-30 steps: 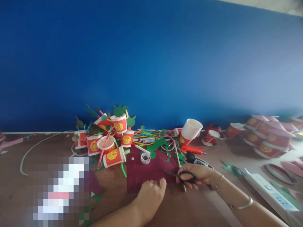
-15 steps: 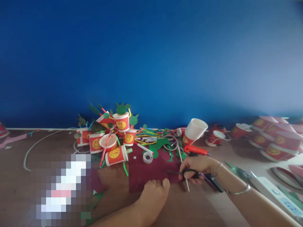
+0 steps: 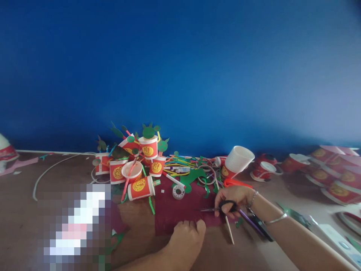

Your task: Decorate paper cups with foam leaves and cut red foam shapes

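My right hand point(image 3: 234, 200) grips a pair of scissors point(image 3: 207, 209) by its black handles. The blades point left, over a dark maroon sheet point(image 3: 166, 212) on the table. My left hand point(image 3: 187, 237) is curled closed at the sheet's near edge, knuckles up; its fingertips are hidden, so what they hold cannot be made out. A thin pale stick point(image 3: 229, 231) runs beneath my right hand. On the sheet's far part sit a white ring-shaped tape roll point(image 3: 178, 192), a white marker point(image 3: 173, 178) and a green cut-out point(image 3: 194, 177).
Red paper cups point(image 3: 141, 188) with green cut-outs and straws stand piled at the left. Coloured straws point(image 3: 180, 163) lie along the wall. White stacked cups point(image 3: 239, 160) lean behind an orange-red tool point(image 3: 238, 183). More cups point(image 3: 335, 190) and a white power strip point(image 3: 335, 241) are at the right.
The whole view has shifted a little, with most things now further right. The scissors still point left over the sheet, and the stick's near end sits lower. My left hand keeps its closed shape.
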{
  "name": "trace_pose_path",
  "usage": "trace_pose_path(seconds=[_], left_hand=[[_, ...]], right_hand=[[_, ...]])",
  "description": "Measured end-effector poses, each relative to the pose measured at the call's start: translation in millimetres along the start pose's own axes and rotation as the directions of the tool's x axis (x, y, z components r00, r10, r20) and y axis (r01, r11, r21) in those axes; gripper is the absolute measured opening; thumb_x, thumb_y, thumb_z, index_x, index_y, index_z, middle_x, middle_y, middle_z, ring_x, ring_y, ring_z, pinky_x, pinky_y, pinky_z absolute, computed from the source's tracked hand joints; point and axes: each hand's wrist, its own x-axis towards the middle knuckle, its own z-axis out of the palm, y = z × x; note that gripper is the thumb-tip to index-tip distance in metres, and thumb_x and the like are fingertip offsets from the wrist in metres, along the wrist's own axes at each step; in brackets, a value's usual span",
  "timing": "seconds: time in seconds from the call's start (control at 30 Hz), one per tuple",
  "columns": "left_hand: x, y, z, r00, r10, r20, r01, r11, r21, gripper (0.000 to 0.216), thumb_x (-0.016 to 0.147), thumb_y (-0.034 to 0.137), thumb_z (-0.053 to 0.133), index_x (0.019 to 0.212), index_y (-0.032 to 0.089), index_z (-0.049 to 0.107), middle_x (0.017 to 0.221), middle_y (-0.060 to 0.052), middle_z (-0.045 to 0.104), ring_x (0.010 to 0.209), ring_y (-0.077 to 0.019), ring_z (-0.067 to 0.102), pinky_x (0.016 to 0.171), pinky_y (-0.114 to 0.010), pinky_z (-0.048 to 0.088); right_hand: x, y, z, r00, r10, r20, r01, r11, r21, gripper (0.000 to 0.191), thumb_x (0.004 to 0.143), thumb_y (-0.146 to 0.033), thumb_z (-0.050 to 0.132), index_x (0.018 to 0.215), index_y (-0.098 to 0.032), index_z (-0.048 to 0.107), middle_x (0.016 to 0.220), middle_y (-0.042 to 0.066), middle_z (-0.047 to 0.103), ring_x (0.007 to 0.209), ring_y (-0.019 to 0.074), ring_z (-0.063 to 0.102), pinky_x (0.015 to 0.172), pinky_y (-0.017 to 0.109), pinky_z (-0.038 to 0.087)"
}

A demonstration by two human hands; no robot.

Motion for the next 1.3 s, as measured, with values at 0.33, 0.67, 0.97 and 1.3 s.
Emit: trace_pose_path(seconds=[0.33, 0.67, 0.97, 1.3], left_hand=[[1.0, -0.9, -6.7, 0.998, 0.007, 0.068, -0.005, 1.000, -0.030, 0.017, 0.088, 0.011, 0.041, 0.104, 0.012, 0.045, 0.082, -0.009, 0.065, 0.074, -0.0230, 0.065, 0.060, -0.038, 0.055], [-1.4, -2.7, -4.4, 0.999, 0.017, 0.029, -0.016, 1.000, -0.022, 0.012, 0.086, 0.010, 0.044, 0.097, 0.013, 0.043, 0.079, -0.008, 0.064, 0.070, -0.0220, 0.064, 0.058, -0.036, 0.054], [-5.7, -4.4, -17.3, 0.995, 0.040, 0.091, -0.038, 0.999, -0.026, 0.014, 0.085, 0.010, 0.042, 0.099, 0.013, 0.042, 0.081, -0.010, 0.063, 0.072, -0.0223, 0.063, 0.061, -0.035, 0.053], [-2.5, -6.1, -21.8, 0.984, 0.045, 0.172, -0.034, 0.997, -0.067, 0.020, 0.084, 0.010, 0.040, 0.104, 0.012, 0.042, 0.087, -0.012, 0.063, 0.078, -0.0239, 0.063, 0.063, -0.038, 0.053]], right_hand=[[0.3, -0.8, -0.5, 0.999, -0.034, 0.015, 0.035, 0.999, -0.039, 0.045, 0.068, -0.035, 0.073, 0.102, -0.007, 0.067, 0.053, -0.002, 0.063, 0.036, 0.0056, 0.055, 0.026, 0.009, 0.033], [3.2, -6.3, -0.1, 1.000, 0.023, -0.011, -0.024, 0.997, -0.069, 0.042, 0.066, -0.033, 0.075, 0.100, -0.010, 0.067, 0.054, -0.002, 0.063, 0.038, 0.0053, 0.056, 0.028, 0.008, 0.034], [9.2, -14.6, -2.0, 1.000, 0.015, -0.022, -0.018, 0.991, -0.136, 0.038, 0.066, -0.032, 0.074, 0.097, -0.010, 0.068, 0.051, -0.003, 0.061, 0.033, 0.0037, 0.050, 0.024, 0.009, 0.025], [22.3, -29.2, -6.3, 0.997, 0.069, 0.043, -0.060, 0.983, -0.174, 0.036, 0.065, -0.029, 0.075, 0.095, -0.013, 0.069, 0.053, -0.004, 0.063, 0.037, 0.0035, 0.053, 0.028, 0.008, 0.029]])
